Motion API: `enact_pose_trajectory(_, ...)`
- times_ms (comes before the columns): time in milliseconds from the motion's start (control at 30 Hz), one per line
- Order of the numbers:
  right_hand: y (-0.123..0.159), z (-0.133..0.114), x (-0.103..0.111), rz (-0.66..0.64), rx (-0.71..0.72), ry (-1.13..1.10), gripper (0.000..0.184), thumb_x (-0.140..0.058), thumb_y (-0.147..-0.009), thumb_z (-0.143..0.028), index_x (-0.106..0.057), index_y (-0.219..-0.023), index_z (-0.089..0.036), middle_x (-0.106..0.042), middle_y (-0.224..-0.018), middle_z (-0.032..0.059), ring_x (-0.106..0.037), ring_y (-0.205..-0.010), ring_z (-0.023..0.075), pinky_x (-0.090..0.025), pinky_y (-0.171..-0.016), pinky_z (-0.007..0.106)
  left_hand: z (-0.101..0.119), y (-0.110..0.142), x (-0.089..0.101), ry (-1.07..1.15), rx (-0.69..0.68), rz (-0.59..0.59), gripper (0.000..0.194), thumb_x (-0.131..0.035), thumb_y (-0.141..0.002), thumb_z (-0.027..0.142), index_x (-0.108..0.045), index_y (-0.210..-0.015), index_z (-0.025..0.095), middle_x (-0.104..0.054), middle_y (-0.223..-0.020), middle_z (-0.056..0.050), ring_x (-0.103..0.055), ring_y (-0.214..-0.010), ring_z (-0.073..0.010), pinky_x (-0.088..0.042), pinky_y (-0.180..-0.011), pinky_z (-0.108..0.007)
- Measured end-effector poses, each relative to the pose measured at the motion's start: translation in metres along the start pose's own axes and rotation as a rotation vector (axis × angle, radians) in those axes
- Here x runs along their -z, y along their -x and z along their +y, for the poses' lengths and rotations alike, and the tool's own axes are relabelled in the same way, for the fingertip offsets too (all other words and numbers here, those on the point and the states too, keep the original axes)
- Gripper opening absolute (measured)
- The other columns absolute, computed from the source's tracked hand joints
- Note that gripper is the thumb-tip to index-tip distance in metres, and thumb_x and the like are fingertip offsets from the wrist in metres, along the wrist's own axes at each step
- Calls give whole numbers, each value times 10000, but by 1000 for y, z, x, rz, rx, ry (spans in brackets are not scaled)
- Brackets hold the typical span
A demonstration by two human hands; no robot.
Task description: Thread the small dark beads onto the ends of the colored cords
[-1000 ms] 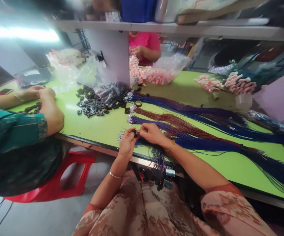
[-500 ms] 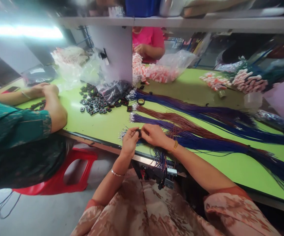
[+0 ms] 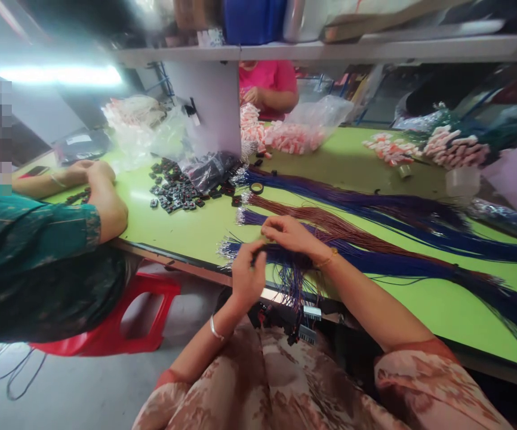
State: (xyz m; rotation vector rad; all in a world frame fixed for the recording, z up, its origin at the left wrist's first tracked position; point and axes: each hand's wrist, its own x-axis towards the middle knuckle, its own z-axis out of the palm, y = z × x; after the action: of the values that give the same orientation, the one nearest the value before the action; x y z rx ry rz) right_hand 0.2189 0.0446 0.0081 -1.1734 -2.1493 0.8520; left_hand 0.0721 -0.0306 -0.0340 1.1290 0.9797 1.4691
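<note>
Curls the fingers and thumb of the left hand [image 3: 248, 276] around a small dark part [image 3: 255, 258], mostly hidden in the grip. Bends the right hand [image 3: 289, 235] at two o'clock from there, thumb and forefinger drawn close; cannot tell if pinching anything. Stretches the right forearm in from four o'clock, above the blue wire bundle [image 3: 366, 261].

Beside the left hand at ten o'clock, pale wire ends [image 3: 228, 251] in a fan. At twelve o'clock, purple wire ends [image 3: 243, 217], then the red-brown wires [image 3: 325, 216], a ring of tape [image 3: 256, 188] and, farther, the dark blue wires [image 3: 330, 191], all running off towards three o'clock. At four o'clock, loose strands hanging over the near edge, with a white connector [image 3: 312, 312] and a grey connector [image 3: 307, 334] in front of the lap.

At ten to eleven o'clock, a heap of black connectors [image 3: 174, 194] against a plastic bag of dark parts [image 3: 207, 171]. Blocked behind by an upright panel [image 3: 209, 110] and, overhead, by a shelf [image 3: 294, 52]. Past the wires at one o'clock, a bag of pink-and-white pieces [image 3: 298, 136]. Hemmed in at ten o'clock by a co-worker's arm [image 3: 111, 206], with a red stool [image 3: 139, 322] at eight. Between heap and near edge, an open band of green tabletop [image 3: 182, 236] for moving.
</note>
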Motion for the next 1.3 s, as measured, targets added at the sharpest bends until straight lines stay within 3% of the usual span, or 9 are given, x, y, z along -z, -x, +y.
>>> enact_pose_trajectory(133,0,-5,-11,-131,47,58,141,-500,-808,-240,-607,-771,-155,-604,-704,-3,-476,-618,103,-330,-595,214,6,36,-21,-271,-280,-823,248,-556,-816,206,-683,-1028,212,-675,-954,-125,-619,-936,-233,-458,-903,-357)
enact_pose_trajectory(233,4,-6,-36,-156,59,302,104,-553,-793,-234,-621,-817,-159,-626,-820,45,-513,-726,141,-332,-640,242,2,50,-30,-427,-540,-1105,302,-502,-855,253,-643,-1117,202,-678,-1005,-140,-619,-978,-237,-461,-901,-362)
enact_pose_trajectory(333,8,-1,-51,-132,31,395,148,-531,-847,-289,-623,-881,-178,-629,-900,65,-532,-799,166,-338,-670,259,0,40,-21,-532,-649,-961,349,-570,-822,343,-636,-1144,226,-668,-1079,-128,-592,-1068,-268,-435,-953,-396)
enact_pose_trajectory(400,9,2,-53,-155,10,403,150,-530,-856,-294,-625,-899,-186,-634,-917,67,-542,-827,177,-347,-690,269,2,13,-1,-593,-589,-717,318,-580,-806,335,-660,-1099,243,-671,-1043,-120,-580,-1069,-287,-418,-970,-428)
enact_pose_trajectory(533,8,3,-50,-156,28,442,137,-498,-861,-248,-618,-901,-198,-640,-927,61,-551,-834,189,-347,-683,283,6,-82,70,-681,-382,-6,323,-484,-838,228,-630,-1124,198,-599,-1191,-135,-451,-1208,-294,-270,-1084,-464)
enact_pose_trajectory(600,8,0,-51,-161,51,481,151,-463,-872,-220,-612,-886,-194,-639,-912,63,-552,-813,185,-341,-667,286,5,-131,110,-886,-272,157,361,-467,-812,156,-604,-1145,119,-551,-1259,-177,-411,-1235,-310,-226,-1094,-476)
enact_pose_trajectory(800,8,-6,-56,-194,34,658,215,-381,-911,-210,-583,-934,-140,-629,-913,114,-551,-792,208,-332,-649,307,-4,-186,173,-1365,-153,50,365,-432,-766,69,-614,-1082,64,-534,-1283,-207,-448,-1191,-295,-284,-1045,-451)
enact_pose_trajectory(1100,9,-6,-43,-213,-37,608,174,-442,-914,-269,-573,-978,-174,-602,-995,96,-542,-877,200,-345,-688,289,1,-153,164,-1224,-112,70,163,-570,-733,175,-648,-875,161,-649,-890,-75,-581,-835,-203,-440,-806,-331)
enact_pose_trajectory(1300,7,-5,-43,-182,-24,684,176,-439,-900,-227,-576,-982,-154,-619,-982,111,-544,-879,217,-337,-682,301,6,-140,159,-1173,21,26,423,-610,-687,145,-603,-1107,188,-606,-881,-42,-550,-722,-156,-434,-759,-308)
